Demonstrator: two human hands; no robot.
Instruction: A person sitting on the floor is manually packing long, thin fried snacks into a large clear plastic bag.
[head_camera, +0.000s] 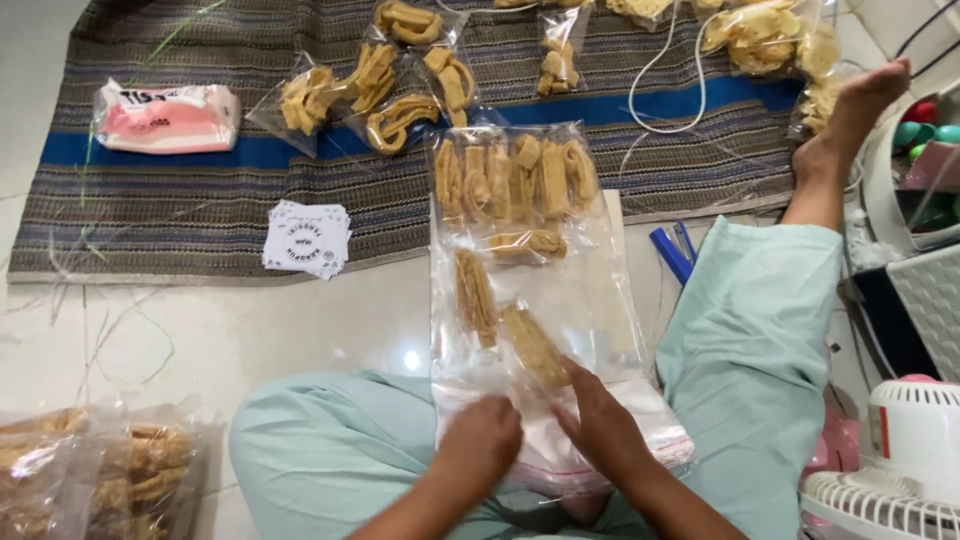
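Long clear plastic bag (540, 300) lying lengthwise over the lap, open end near, partly filled with tan cracker sticks (515, 180): a row at the far end, one across the middle, two loose nearer. Left hand (482, 443) curled shut, pinching the bag's near edge. Right hand (600, 425) likewise gripping the bag, forefinger stretched onto the nearest stick (535, 345). Farther off on a striped mat (200, 190): about six small filled bags (375, 85), one tissue pack (167, 117), one stack of paper labels (307, 238).
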